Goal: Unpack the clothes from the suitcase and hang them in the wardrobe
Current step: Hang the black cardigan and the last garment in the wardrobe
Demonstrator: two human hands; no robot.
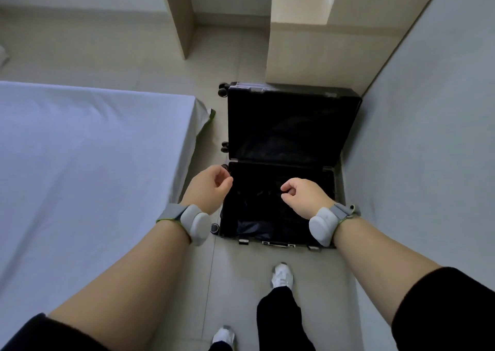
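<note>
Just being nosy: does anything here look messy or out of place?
Only the bed sheet: its corner beside the open black suitcase hangs loose, baring a green edge underneath. Nothing looks spilled or damaged.

Left hand (pixel 211 188) and right hand (pixel 304 196) forward, loosely curled, empty.

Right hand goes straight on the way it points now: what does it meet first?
Likely the dark fabric inside the suitcase's near half, below the right hand. Nothing shows between them, though depth is unclear.
</note>
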